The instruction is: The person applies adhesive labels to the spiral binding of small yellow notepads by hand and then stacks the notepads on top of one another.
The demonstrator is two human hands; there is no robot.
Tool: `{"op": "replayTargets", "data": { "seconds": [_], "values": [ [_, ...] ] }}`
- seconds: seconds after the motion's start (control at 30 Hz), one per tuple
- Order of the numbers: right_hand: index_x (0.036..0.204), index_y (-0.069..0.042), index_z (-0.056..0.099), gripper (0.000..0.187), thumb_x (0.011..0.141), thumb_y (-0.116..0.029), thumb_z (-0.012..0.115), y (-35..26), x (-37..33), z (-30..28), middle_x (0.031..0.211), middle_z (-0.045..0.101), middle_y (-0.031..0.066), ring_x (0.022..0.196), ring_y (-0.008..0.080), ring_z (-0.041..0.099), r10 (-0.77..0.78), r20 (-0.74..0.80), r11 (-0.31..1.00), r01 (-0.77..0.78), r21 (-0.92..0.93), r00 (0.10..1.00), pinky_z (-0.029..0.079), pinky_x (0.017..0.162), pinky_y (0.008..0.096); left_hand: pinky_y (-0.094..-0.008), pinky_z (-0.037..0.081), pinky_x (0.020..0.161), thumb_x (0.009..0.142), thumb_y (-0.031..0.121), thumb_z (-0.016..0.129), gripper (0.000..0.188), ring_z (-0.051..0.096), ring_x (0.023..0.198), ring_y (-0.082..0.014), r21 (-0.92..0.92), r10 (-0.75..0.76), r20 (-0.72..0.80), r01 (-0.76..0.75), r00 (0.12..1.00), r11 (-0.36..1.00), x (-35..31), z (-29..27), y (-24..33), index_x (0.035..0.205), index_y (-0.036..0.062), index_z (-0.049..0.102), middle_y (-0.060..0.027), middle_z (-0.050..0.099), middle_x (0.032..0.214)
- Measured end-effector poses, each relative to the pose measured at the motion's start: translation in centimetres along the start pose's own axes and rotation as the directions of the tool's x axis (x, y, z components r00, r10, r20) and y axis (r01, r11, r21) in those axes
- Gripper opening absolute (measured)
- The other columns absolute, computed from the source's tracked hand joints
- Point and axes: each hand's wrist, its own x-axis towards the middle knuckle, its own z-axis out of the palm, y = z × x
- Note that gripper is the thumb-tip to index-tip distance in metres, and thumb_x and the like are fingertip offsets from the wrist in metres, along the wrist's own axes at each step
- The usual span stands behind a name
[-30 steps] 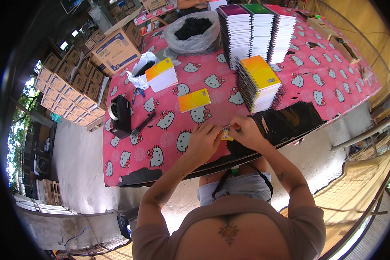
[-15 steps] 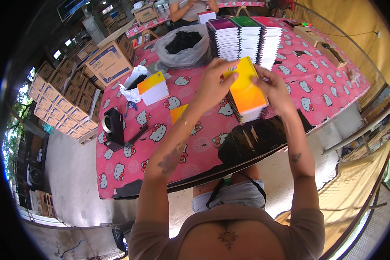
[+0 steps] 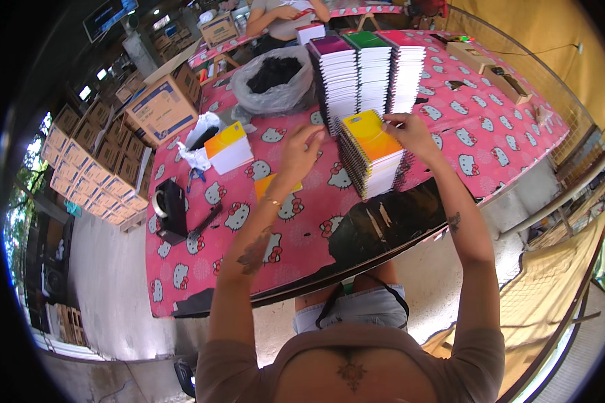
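A stack of yellow-orange spiral notebooks (image 3: 371, 138) stands near the table's front edge, its top cover facing up. My right hand (image 3: 415, 136) is at the far right corner of the top notebook, with thumb and fingertips pinched at its edge. To the left of the stack, my left hand (image 3: 301, 153) is held off the notebooks, fingers apart and nothing in them. Just behind stand three tall stacks of spiral notebooks: purple-covered (image 3: 335, 70), green-covered (image 3: 371, 67) and red-covered (image 3: 406, 67). An orange-yellow sheet or cover (image 3: 265, 187) lies partly hidden behind my left forearm.
A clear plastic bag of black pieces (image 3: 273, 87) sits beyond my left hand. Left of it are white sheets with an orange-yellow top (image 3: 228, 148) and a black tape dispenser (image 3: 173, 211). Cartons (image 3: 97, 164) are piled left of the table (image 3: 202, 275). Another person (image 3: 286, 20) is opposite.
The yellow notebook, tilted up between both my hands before, now lies flat on its stack. My left hand has let go and moved left; my right hand has stayed at the corner.
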Motion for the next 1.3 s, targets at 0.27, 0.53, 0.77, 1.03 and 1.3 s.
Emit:
{"op": "replayTargets", "data": {
  "seconds": [0.27, 0.53, 0.77, 1.03, 1.3],
  "values": [
    [0.116, -0.005, 0.070, 0.027, 0.091, -0.015, 0.069, -13.7, -4.7, 3.4, 0.106, 0.066, 0.0132, 0.095, 0.0235, 0.064, -0.457, -0.288, 0.824, 0.522, 0.219, 0.842, 0.051, 0.081, 0.0356, -0.0467, 0.046, 0.101, 0.085, 0.047, 0.072, 0.060, 0.058, 0.120, -0.0348, 0.539, -0.186, 0.296, -0.004, 0.937, 0.842, -12.1, -10.8, -10.6, 0.127, 0.0054, 0.061, -0.0182, 0.061, 0.128],
    [0.145, -0.020, 0.046, 0.078, 0.077, -0.038, 0.079, -8.4, -20.3, 11.5, 0.150, 0.043, 0.0120, 0.134, 0.0321, 0.046, -0.601, 0.598, 0.751, 0.631, 0.194, 0.530, 0.037, 0.107, 0.0526, -0.0535, 0.035, 0.110, 0.089, 0.045, 0.068, 0.069, 0.037, 0.140, -0.0392, 0.465, -0.137, 0.696, -0.297, 0.705, 0.834, -23.6, -9.3, 6.3, 0.137, -0.0002, 0.049, -0.0254, 0.034, 0.153],
    [0.116, -0.009, 0.068, 0.036, 0.081, -0.006, 0.074, -4.1, -20.5, 17.3, 0.116, 0.066, 0.0132, 0.107, 0.0316, 0.064, -0.531, 0.343, 0.822, 0.374, 0.428, 0.775, 0.053, 0.088, 0.0399, -0.0412, 0.053, 0.084, 0.089, 0.034, 0.070, 0.048, 0.066, 0.100, -0.0332, 0.145, -0.277, 0.655, 0.243, 0.703, 0.959, -19.3, -12.6, 7.2, 0.123, 0.0025, 0.060, -0.0220, 0.066, 0.106],
    [0.112, -0.001, 0.067, 0.027, 0.085, 0.000, 0.070, -8.5, -16.8, 19.0, 0.101, 0.069, 0.0116, 0.092, 0.0194, 0.067, -0.336, 0.355, 0.867, 0.140, 0.478, 0.872, 0.052, 0.082, 0.0288, -0.0466, 0.050, 0.092, 0.090, 0.027, 0.068, 0.037, 0.065, 0.101, -0.0374, 0.777, -0.269, -0.098, 0.242, 0.958, 0.581, -22.3, -25.0, -11.2, 0.117, 0.0018, 0.067, -0.0185, 0.068, 0.111],
    [0.115, -0.003, 0.061, 0.033, 0.085, -0.003, 0.074, -5.8, -18.9, 21.1, 0.102, 0.067, 0.0075, 0.096, 0.0130, 0.063, -0.091, 0.340, 0.742, -0.165, 0.650, 0.936, 0.052, 0.085, 0.0276, -0.0459, 0.051, 0.073, 0.093, 0.017, 0.065, 0.017, 0.063, 0.084, -0.0371, 0.772, -0.058, -0.297, 0.275, 0.953, 0.573, -19.2, -21.2, -8.1, 0.102, 0.0026, 0.066, -0.0155, 0.064, 0.094]
  ]
}}
